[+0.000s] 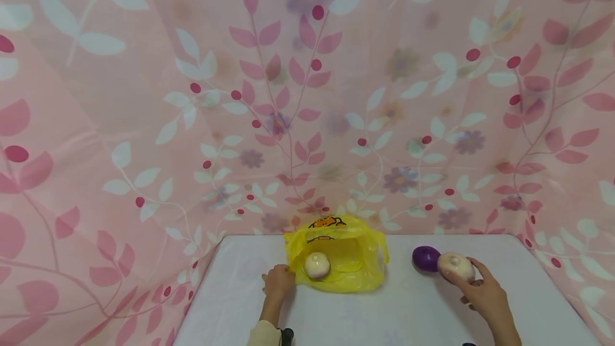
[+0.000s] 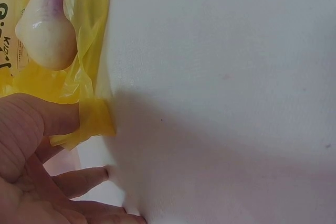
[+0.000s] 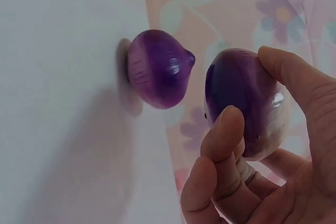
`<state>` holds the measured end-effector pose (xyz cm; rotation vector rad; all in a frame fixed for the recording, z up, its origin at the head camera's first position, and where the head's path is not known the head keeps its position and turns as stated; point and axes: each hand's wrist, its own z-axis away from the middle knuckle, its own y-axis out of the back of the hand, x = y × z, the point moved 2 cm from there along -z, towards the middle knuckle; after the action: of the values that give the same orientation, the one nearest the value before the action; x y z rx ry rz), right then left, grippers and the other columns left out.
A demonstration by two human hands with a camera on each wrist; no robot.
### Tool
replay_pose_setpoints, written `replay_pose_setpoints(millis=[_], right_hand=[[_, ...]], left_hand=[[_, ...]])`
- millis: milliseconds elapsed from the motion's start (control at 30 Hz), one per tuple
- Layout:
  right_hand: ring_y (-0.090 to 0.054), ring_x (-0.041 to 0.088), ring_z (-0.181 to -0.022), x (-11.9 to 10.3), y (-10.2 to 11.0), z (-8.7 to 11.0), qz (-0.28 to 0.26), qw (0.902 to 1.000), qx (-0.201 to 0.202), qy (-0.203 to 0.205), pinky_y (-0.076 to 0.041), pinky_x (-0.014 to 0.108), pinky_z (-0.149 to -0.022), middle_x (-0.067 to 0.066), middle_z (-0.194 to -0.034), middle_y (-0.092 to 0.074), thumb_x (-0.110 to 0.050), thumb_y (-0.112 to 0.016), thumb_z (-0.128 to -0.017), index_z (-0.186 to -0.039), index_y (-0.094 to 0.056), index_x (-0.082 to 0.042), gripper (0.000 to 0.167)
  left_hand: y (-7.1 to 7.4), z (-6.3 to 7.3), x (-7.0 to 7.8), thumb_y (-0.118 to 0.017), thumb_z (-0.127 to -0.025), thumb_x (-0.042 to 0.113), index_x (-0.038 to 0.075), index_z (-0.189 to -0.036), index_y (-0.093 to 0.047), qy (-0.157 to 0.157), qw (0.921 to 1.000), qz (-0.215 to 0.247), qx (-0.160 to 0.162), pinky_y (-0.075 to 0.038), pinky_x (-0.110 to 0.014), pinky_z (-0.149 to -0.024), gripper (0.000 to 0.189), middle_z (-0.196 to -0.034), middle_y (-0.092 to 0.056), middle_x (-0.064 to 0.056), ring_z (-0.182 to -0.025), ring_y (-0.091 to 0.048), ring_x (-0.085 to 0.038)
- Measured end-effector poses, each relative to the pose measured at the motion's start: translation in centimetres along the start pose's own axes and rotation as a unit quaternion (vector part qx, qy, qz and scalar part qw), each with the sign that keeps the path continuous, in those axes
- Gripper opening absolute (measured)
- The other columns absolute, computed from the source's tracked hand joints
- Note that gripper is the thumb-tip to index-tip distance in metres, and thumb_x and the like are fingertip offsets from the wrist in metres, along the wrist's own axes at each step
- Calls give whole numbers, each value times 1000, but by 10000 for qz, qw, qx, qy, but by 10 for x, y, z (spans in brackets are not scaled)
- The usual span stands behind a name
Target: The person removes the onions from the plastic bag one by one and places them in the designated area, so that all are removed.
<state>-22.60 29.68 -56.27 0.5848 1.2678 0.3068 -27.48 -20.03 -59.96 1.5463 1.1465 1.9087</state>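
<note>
A yellow plastic bag [image 1: 338, 282] lies with its mouth towards me, a white-and-purple onion [image 1: 317, 265] inside its left part. My left hand [image 1: 279, 280] pinches the bag's left edge between thumb and fingers; in the left wrist view the thumb [image 2: 58, 118] is partly covered by the yellow film. On the right, my right hand [image 1: 485, 293] grips another onion [image 1: 455, 267], pale on one side and dark purple on the other, as the right wrist view shows. Beside it a purple onion [image 1: 425, 258] with a pointed tip [image 3: 191, 57] rests on the table.
The white-covered table [image 1: 399, 314] runs back to a pink floral curtain [image 1: 307, 95] hanging behind and at both sides. A loose handle [image 1: 384, 247] of the bag sticks out to its right. Orange and black print [image 1: 328, 222] marks the bag's upper rim.
</note>
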Motion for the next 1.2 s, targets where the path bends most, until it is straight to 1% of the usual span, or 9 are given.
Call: replay_pose_setpoints(millis=[100, 200, 300, 467, 700, 900, 967, 1100, 1200], right_hand=[[-67, 22, -62, 5, 2, -3, -70, 10000, -7, -57, -55, 31, -55, 11, -79, -69, -60, -64, -86, -155, -13, 0, 104], [-67, 20, -62, 10, 5, -6, -207, 9997, 10, -105, -56, 32, -56, 13, -85, -70, -59, -64, -87, -155, -12, 0, 104], [-67, 18, -63, 16, 6, -8, -291, 9995, 11, -131, -56, 32, -57, 15, -90, -70, -58, -64, -88, -155, -12, -1, 103], [-66, 18, -63, 22, 6, -12, -353, 9991, -37, -222, -56, 32, -57, 15, -90, -70, -58, -63, -88, -156, -12, -1, 102], [-65, 19, -64, 25, 2, -15, -503, 9974, -98, -513, -56, 34, -58, 12, -86, -66, -63, -63, -86, -155, -12, 1, 107], [-64, 17, -63, 28, -4, -17, -538, 9957, -67, -752, -56, 34, -57, 9, -76, -64, -68, -62, -83, -154, -10, 3, 114], [-63, 17, -63, 29, -5, -18, -514, 9956, -66, -783, -56, 34, -57, 9, -76, -64, -68, -61, -83, -154, -9, 4, 114], [-63, 16, -63, 31, -6, -18, -441, 9958, -72, -802, -56, 34, -58, 13, -81, -63, -69, -60, -84, -153, -9, 5, 113], [-63, 17, -64, 32, -7, -18, -428, 9960, -108, -780, -56, 35, -58, 22, -90, -61, -69, -59, -84, -152, -10, 6, 113]], left_hand=[[0, 0, 0, -65, -83, 10, 6, -85, -72, 35, 10000, 28, 2, -37, -77, -79, 9, -88, -66, -14, -102, -49, -55], [-1, 0, 0, -65, -83, 10, 5, -89, -74, 60, 10000, 12, -7, -36, -79, -80, 12, -91, -68, -16, -105, -49, -57], [-2, -1, -1, -65, -83, 10, 5, -89, -74, 69, 10000, -6, -16, -34, -80, -82, 12, -92, -68, -16, -107, -48, -59], [0, 0, 0, -64, -83, 10, 6, -84, -72, 76, 10000, 2, -22, -32, -81, -84, 9, -88, -67, -14, -110, -47, -61], [1, 1, 1, -63, -83, 9, 8, -75, -68, 27, 10000, -23, 7, -33, -80, -84, 9, -82, -66, -11, -108, -49, -59], [0, 0, 0, -64, -83, 9, 5, -89, -74, 98, 9999, 36, -24, -34, -80, -82, 12, -92, -68, -15, -108, -48, -58], [-1, 0, 0, -63, -83, 10, 5, -89, -74, 114, 9999, 34, -31, -34, -80, -82, 13, -92, -68, -15, -108, -48, -57], [-2, 0, 0, -63, -83, 9, 4, -89, -74, 91, 10000, 33, -17, -35, -79, -82, 14, -92, -68, -16, -106, -48, -57], [-1, 0, 0, -63, -83, 9, 5, -86, -73, 62, 10000, 33, -9, -34, -80, -82, 12, -89, -67, -14, -106, -48, -58]])
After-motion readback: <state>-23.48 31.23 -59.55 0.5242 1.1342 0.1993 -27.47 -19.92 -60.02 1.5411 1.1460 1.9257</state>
